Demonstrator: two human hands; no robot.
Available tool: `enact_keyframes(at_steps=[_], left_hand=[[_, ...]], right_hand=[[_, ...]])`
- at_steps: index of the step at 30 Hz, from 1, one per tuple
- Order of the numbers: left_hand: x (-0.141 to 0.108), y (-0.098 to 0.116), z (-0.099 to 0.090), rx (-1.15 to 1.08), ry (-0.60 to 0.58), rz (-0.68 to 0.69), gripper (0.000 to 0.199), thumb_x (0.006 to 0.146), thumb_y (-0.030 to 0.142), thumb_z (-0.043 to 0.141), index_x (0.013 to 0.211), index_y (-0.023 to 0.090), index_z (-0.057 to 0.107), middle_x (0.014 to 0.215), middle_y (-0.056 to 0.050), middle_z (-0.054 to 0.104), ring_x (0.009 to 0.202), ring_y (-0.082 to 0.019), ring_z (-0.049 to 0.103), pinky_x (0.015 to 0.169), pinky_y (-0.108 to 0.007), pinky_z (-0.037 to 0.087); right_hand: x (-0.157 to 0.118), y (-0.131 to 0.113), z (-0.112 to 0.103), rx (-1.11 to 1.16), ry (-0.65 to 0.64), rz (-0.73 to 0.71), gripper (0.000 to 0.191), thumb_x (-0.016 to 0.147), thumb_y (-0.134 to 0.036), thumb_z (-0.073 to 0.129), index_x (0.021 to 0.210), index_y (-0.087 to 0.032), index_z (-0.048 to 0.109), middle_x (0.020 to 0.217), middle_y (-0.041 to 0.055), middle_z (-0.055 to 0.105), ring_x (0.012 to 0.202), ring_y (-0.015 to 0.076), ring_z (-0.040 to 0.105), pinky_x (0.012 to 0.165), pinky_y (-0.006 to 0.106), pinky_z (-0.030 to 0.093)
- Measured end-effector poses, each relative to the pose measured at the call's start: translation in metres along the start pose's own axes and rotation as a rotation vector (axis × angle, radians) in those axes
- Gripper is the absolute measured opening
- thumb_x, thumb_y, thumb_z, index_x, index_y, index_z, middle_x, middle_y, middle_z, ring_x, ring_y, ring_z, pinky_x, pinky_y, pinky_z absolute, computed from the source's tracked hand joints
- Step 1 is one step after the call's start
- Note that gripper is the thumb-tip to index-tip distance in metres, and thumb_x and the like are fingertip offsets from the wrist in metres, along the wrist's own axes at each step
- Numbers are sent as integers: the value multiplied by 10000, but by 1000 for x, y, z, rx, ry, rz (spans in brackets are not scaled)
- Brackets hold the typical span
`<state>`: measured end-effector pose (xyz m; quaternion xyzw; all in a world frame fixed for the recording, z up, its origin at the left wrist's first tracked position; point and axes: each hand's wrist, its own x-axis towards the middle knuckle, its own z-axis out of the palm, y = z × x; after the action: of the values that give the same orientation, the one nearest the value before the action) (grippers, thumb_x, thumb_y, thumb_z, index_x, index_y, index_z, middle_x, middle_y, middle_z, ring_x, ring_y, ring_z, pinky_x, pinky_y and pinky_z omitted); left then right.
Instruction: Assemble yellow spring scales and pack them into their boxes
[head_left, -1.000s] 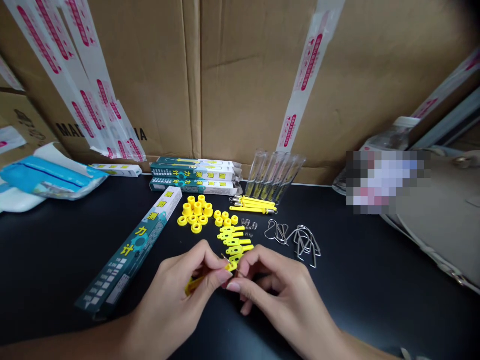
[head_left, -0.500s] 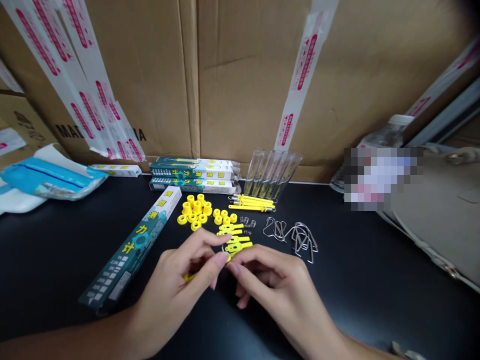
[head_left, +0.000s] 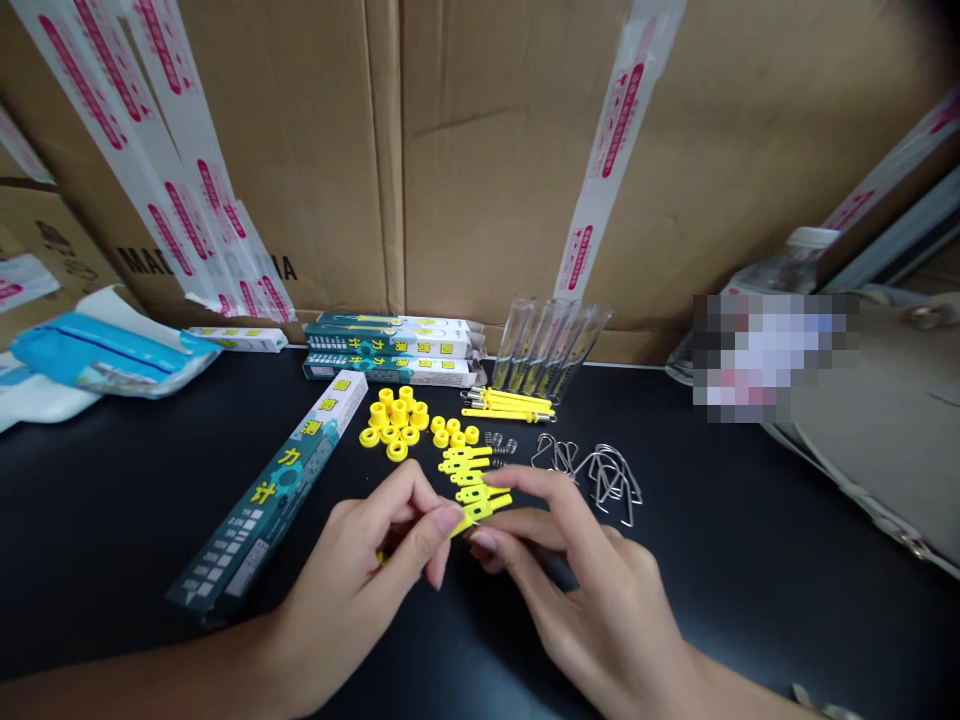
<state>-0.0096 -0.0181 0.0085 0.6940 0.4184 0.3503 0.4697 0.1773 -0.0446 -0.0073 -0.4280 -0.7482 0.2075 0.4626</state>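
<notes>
My left hand (head_left: 394, 545) is closed in a pinch, thumb against index finger, on a slim yellow plastic rod (head_left: 459, 527). Part of the rod is hidden in the palm. My right hand (head_left: 577, 570) is close by on the right, its index finger raised and its thumb near the middle finger at the rod's tip. A bit of thin metal shows there, too small to make out. Just beyond the fingertips lie several flat yellow pieces with holes and stems (head_left: 469, 455), beside small coil springs (head_left: 499, 443).
Yellow flanged caps (head_left: 397, 412), small yellow rings (head_left: 454, 430), assembled yellow rods (head_left: 510, 405) and bent wire hooks (head_left: 611, 478) lie beyond. Clear tubes (head_left: 551, 350) stand against the cardboard. A long green box (head_left: 274, 500) lies left; a bottle (head_left: 780, 265) and bag (head_left: 870, 430) are right.
My right index finger has lifted off the thumb, and the right hand has shifted slightly right. The left hand keeps its pinch on the rod. The whole view has moved slightly.
</notes>
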Motion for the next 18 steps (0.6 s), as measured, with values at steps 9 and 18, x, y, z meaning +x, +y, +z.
enact_keyframes(at_steps=[9,18], left_hand=[[-2,-4,1,-73,24,-77,320,1010,407,488,754,214,479,623,59,587,479,-76,397,514,-227,334],[1,-11,6,-393,-164,-197,352,945,558,547,909,208,530,580,89,432,498,-86,300,456,-213,226]], right_hand=[[5,1,-9,-395,-69,-361,144,997,-90,504,1076,-137,614,808,53,743,634,158,691,577,274,543],[11,1,-13,-759,-68,-591,303,949,-46,541,673,-149,611,573,19,570,500,159,504,457,326,383]])
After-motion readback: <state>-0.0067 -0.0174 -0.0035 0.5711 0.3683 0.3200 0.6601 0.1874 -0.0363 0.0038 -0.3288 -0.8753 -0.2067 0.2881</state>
